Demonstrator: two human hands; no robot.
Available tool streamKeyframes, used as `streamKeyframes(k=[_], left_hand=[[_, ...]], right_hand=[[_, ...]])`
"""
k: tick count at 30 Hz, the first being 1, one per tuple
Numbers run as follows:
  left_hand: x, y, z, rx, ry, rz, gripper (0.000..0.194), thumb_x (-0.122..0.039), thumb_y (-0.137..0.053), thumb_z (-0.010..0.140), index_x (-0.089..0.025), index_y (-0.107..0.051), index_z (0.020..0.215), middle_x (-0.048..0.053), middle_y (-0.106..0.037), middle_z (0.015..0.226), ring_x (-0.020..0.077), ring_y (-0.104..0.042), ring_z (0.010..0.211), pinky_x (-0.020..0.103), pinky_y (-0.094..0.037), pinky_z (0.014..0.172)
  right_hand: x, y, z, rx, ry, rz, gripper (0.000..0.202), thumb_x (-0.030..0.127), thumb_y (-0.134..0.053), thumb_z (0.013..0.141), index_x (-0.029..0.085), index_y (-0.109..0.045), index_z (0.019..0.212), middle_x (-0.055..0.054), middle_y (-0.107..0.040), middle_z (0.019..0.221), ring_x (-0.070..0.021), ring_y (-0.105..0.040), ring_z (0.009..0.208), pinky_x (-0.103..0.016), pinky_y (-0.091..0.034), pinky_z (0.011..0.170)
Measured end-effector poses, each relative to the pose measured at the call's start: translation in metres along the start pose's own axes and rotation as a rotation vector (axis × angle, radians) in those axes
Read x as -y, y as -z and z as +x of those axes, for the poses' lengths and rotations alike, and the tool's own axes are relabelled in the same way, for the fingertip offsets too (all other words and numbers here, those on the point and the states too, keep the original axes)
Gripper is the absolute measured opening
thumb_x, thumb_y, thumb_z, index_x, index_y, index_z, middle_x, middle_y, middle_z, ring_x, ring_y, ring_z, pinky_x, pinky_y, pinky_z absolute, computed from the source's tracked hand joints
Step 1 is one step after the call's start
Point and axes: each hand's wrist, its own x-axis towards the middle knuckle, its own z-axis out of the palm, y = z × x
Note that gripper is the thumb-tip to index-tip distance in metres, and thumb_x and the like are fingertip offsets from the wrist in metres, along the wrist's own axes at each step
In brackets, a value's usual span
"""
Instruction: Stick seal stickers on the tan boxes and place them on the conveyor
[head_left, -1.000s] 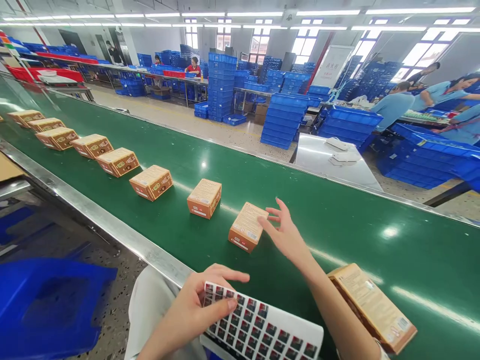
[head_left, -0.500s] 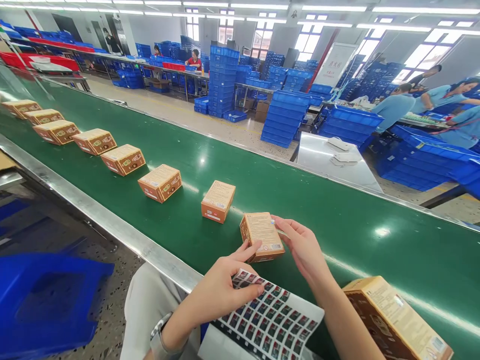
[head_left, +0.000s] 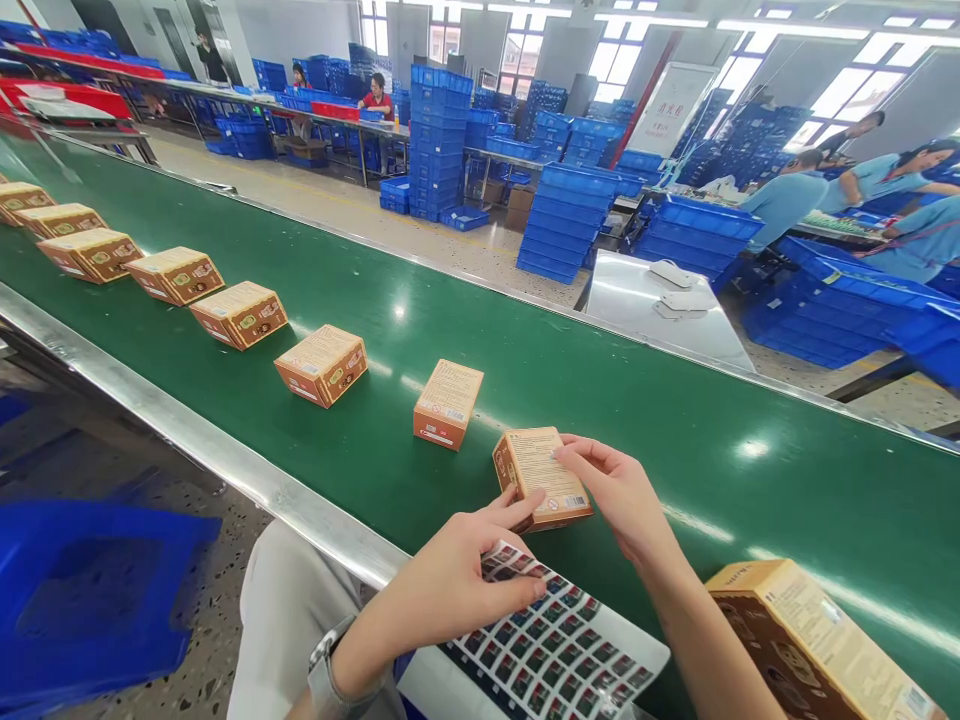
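Observation:
In the head view, a small brown-and-cream carton (head_left: 534, 462) sits on the green belt in front of me. My left hand (head_left: 469, 565) rests its fingertips on the carton's near left side and top. Its thumb pins a bent sheet of small dark-printed stickers (head_left: 559, 640) against the hand. My right hand (head_left: 615, 485) has thumb and fingers drawn together at the carton's right top edge, the thumb touching the printed face. Whatever small thing those fingertips hold is hidden. Nearer to me on the right lies another carton (head_left: 832, 645), with a shiny spot on its printed face.
Several like cartons (head_left: 321, 362) form a row up the green conveyor belt (head_left: 652, 400) to the left. A metal rail (head_left: 300, 505) edges the near side. A blue crate (head_left: 97, 600) is at lower left. Stacked blue crates (head_left: 566, 220) and people stand beyond the belt.
My right thumb and fingers have moved from beside the carton onto its top right edge. Both hands and the near cartons appear slightly farther right. The left hand still has the sticker sheet.

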Motion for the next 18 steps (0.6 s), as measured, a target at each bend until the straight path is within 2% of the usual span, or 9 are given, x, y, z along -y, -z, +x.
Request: streamKeyframes(k=[2, 5, 9, 12, 14, 15, 16, 17, 18], left_hand=[[0.0, -0.003, 0.002, 0.012, 0.003, 0.004, 0.011, -0.027, -0.07, 0.083, -0.022, -0.076, 0.075, 0.001, -0.038, 0.158, 0.0329, -0.022, 0.152, 0.045, -0.032, 0.122], [-0.001, -0.008, 0.005, 0.034, -0.002, 0.007, 0.009, -0.025, -0.07, 0.083, -0.022, -0.076, 0.077, 0.001, -0.038, 0.158, 0.0323, -0.022, 0.152, 0.044, -0.031, 0.123], [-0.001, -0.015, 0.009, 0.059, -0.023, -0.002, 0.008, -0.022, -0.07, 0.081, -0.022, -0.077, 0.077, 0.002, -0.04, 0.158, 0.0319, -0.025, 0.152, 0.042, -0.029, 0.123], [0.002, -0.02, 0.005, 0.034, -0.038, -0.071, 0.007, -0.025, -0.072, 0.081, -0.02, -0.076, 0.077, 0.004, -0.045, 0.156, 0.0326, -0.036, 0.148, 0.039, -0.032, 0.12], [0.005, -0.021, -0.001, -0.044, 0.015, -0.152, 0.014, -0.031, -0.071, 0.083, -0.019, -0.075, 0.078, 0.009, -0.066, 0.138, 0.0311, -0.059, 0.128, 0.035, -0.045, 0.104], [0.007, -0.021, -0.005, -0.092, 0.066, -0.193, 0.019, -0.035, -0.069, 0.085, -0.018, -0.073, 0.078, 0.009, -0.076, 0.116, 0.0276, -0.069, 0.107, 0.032, -0.05, 0.087], [0.008, -0.02, -0.009, -0.143, 0.12, -0.223, 0.024, -0.038, -0.067, 0.087, -0.017, -0.071, 0.077, 0.006, -0.077, 0.091, 0.022, -0.069, 0.083, 0.029, -0.048, 0.07], [0.009, -0.018, -0.013, -0.189, 0.161, -0.243, 0.028, -0.041, -0.066, 0.087, -0.016, -0.068, 0.075, 0.002, -0.068, 0.071, 0.0163, -0.059, 0.066, 0.026, -0.04, 0.059], [0.01, -0.016, -0.016, -0.229, 0.184, -0.25, 0.031, -0.043, -0.064, 0.088, -0.015, -0.065, 0.073, -0.002, -0.056, 0.062, 0.0125, -0.048, 0.058, 0.025, -0.032, 0.055]], right_hand=[[0.0, 0.002, -0.005, -0.041, 0.029, -0.076, 0.037, 0.056, -0.075, 0.071, 0.02, -0.067, 0.073, -0.011, -0.07, 0.118, -0.0292, -0.068, 0.093, -0.036, -0.053, 0.072], [0.001, 0.003, -0.011, -0.118, 0.084, -0.191, 0.036, 0.056, -0.073, 0.074, 0.021, -0.064, 0.077, -0.01, -0.073, 0.101, -0.0294, -0.067, 0.087, -0.042, -0.051, 0.079], [0.001, 0.009, -0.012, -0.186, 0.125, -0.264, 0.052, 0.057, -0.07, 0.076, 0.022, -0.054, 0.111, -0.008, -0.072, 0.088, -0.0293, -0.068, 0.082, -0.043, -0.052, 0.078], [0.003, 0.021, -0.009, -0.187, 0.132, -0.36, 0.052, 0.056, -0.061, 0.081, 0.02, -0.049, 0.117, -0.008, -0.073, 0.084, -0.0288, -0.068, 0.078, -0.041, -0.053, 0.072], [0.009, 0.029, -0.011, -0.191, 0.17, -0.45, 0.047, 0.054, -0.055, 0.084, 0.02, -0.054, 0.116, -0.009, -0.073, 0.087, -0.0284, -0.068, 0.077, -0.039, -0.052, 0.065], [0.013, 0.033, -0.015, -0.186, 0.216, -0.497, 0.043, 0.053, -0.053, 0.087, 0.02, -0.057, 0.115, -0.01, -0.073, 0.092, -0.0284, -0.068, 0.079, -0.037, -0.051, 0.062], [0.019, 0.035, -0.02, -0.167, 0.287, -0.539, 0.038, 0.051, -0.051, 0.091, 0.022, -0.061, 0.113, -0.01, -0.073, 0.098, -0.0283, -0.069, 0.085, -0.036, -0.05, 0.06], [0.025, 0.036, -0.027, -0.12, 0.381, -0.571, 0.033, 0.048, -0.05, 0.094, 0.024, -0.063, 0.111, -0.009, -0.072, 0.105, -0.028, -0.068, 0.092, -0.035, -0.052, 0.062], [0.031, 0.036, -0.035, -0.048, 0.485, -0.595, 0.028, 0.045, -0.05, 0.098, 0.026, -0.066, 0.109, -0.008, -0.071, 0.111, -0.0275, -0.067, 0.099, -0.036, -0.054, 0.067]])
